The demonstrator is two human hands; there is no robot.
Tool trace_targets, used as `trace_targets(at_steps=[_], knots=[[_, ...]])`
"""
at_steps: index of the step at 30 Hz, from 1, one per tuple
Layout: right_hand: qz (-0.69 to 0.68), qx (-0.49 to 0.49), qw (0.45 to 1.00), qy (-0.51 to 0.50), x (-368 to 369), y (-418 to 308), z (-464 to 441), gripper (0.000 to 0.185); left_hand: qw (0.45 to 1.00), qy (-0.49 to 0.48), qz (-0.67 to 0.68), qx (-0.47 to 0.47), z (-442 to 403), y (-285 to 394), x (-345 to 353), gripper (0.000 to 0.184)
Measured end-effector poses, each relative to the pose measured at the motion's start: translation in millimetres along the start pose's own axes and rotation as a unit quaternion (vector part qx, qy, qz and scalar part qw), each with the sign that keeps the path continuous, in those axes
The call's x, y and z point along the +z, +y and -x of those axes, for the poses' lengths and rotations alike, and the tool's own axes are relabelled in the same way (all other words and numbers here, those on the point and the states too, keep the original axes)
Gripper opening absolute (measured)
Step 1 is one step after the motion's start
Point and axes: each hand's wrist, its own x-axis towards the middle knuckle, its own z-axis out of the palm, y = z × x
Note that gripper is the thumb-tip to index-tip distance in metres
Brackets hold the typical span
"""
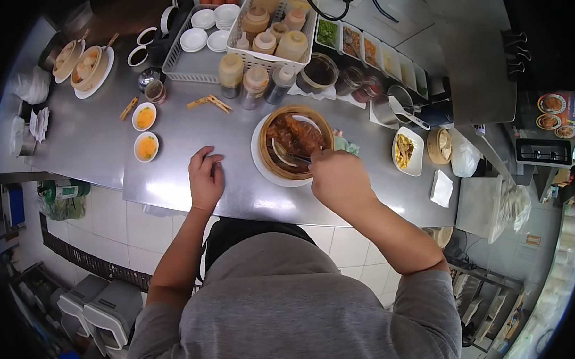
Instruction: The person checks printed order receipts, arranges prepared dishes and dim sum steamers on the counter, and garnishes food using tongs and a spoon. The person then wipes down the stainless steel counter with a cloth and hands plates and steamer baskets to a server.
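My right hand (339,178) is closed around a thin metal utensil (299,158), whose tip reaches into a round bamboo steamer (263,140). Inside the steamer lie brown, sauce-covered pieces of meat (296,135) beside the rim of a small white dish. The steamer stands on a white oval plate (257,160). My fist hides the grip end of the utensil, so I cannot make out its exact kind. To the left, my left hand (205,176) rests near the counter's front edge, fingers loosely bent and apart, holding nothing.
On the steel counter (171,187), two bowls of orange sauce (146,146) and wooden clothespins (210,103) lie left. Squeeze bottles (255,85) and a white basket (267,60) stand behind. A white dish of food (407,152) and a small steamer (439,146) are right.
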Motion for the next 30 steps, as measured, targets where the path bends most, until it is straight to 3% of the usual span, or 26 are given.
trace_targets(at_steps=[5, 11, 14, 17, 22, 24, 27, 29, 30], knots=[[-0.019, -0.003, 0.999, -0.035, -7.0, 3.5, 2.3, 0.013, 1.000, 0.002, -0.001, 0.003, -0.7, -0.5, 0.1, 0.016], [-0.023, -0.021, 0.997, 0.065, -18.3, -8.9, -24.2, 0.015, 1.000, -0.003, 0.006, -0.003, -1.2, 4.5, -0.5, 0.016], [0.005, -0.039, 0.998, 0.055, -2.4, -2.6, -38.8, 0.015, 1.000, 0.001, 0.004, 0.003, 0.1, 2.2, -1.3, 0.016], [-0.035, 0.030, 0.998, 0.033, -21.8, 4.2, -32.4, 0.018, 1.000, 0.006, 0.002, 0.000, -0.7, 1.7, -0.9, 0.016], [-0.060, 0.208, 0.950, 0.225, -56.3, 80.2, -6.7, 0.027, 0.999, 0.006, 0.027, -0.019, 1.4, 3.0, -0.2, 0.016], [0.068, 0.318, 0.933, 0.156, -40.5, 146.4, -1.2, 0.025, 0.999, 0.006, 0.028, -0.020, 0.9, 3.5, 1.7, 0.016], [0.045, 0.328, 0.930, 0.157, -51.1, 158.1, 13.1, 0.025, 1.000, 0.012, 0.011, -0.004, 0.0, 1.1, 2.0, 0.017], [-0.136, 0.310, 0.925, 0.172, -57.0, 129.0, 20.3, 0.024, 1.000, 0.016, -0.004, 0.013, 0.1, 1.6, 1.5, 0.017], [-0.163, 0.251, 0.939, 0.169, -50.5, 105.2, 24.6, 0.024, 1.000, 0.015, -0.012, 0.012, 1.4, 2.0, 0.9, 0.017]])
